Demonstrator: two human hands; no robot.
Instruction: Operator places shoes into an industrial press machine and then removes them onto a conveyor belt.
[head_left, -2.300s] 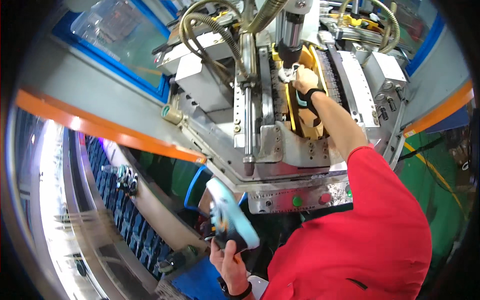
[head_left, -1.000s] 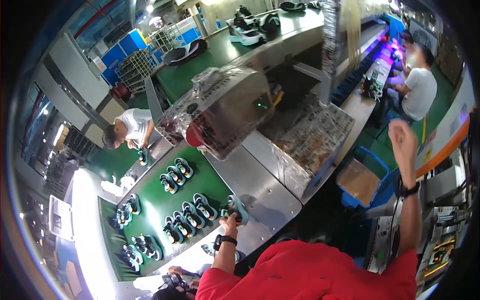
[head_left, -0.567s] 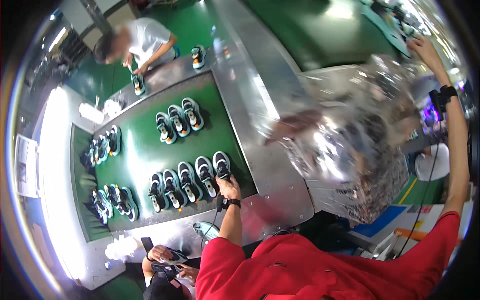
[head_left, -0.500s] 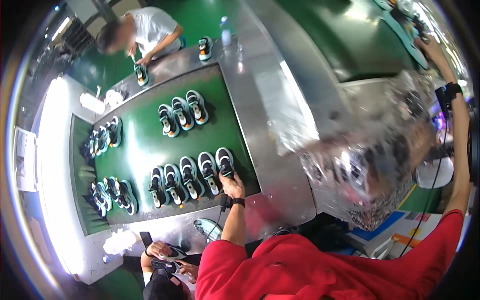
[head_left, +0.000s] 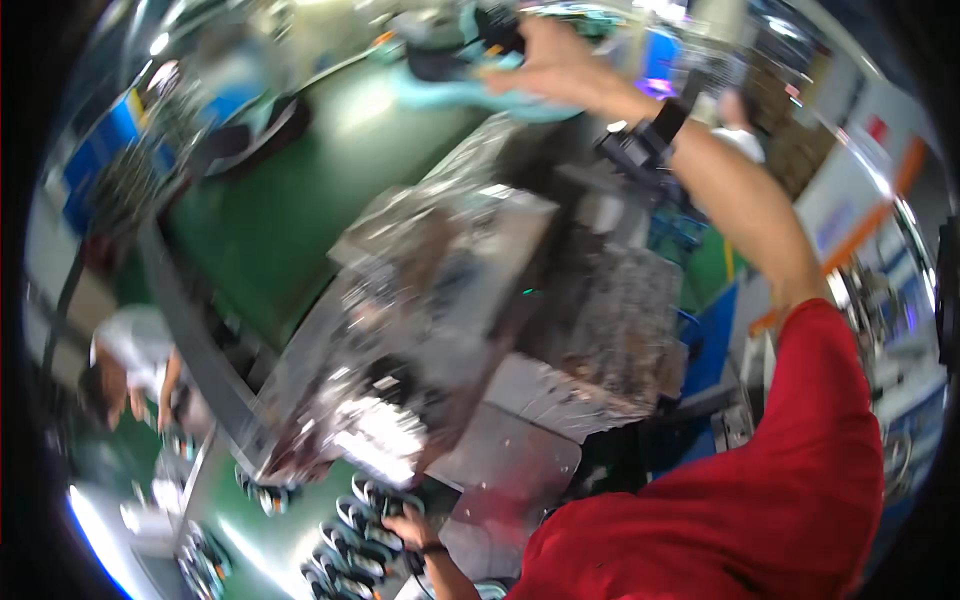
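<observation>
Clear, crinkled film (head_left: pixel 385 285) sheathes the machine (head_left: pixel 490 260), our landmark; we suppose it keeps dust off. Beyond the machine, at the smooth green far counter (head_left: pixel 265 225), we note a dark shoe (head_left: pixel 435 60) with a smooth, curved teal sole. The right hand (head_left: pixel 560 75) is at one end of it, thumb apart from the other fingers; blur hides any grip, so we cannot tell whether they hold it. Below the machine, the left hand (head_left: pixel 408 527) meets the end shoe (head_left: pixel 372 494) of a slanted row (head_left: pixel 345 560); its fingers look bent, but we cannot tell if they are closed on it. Side-by-side placing, we judge, saves room and leaves each heel reachable. Near counter (head_left: pixel 222 492): green, glossy, streaked with glare.
</observation>
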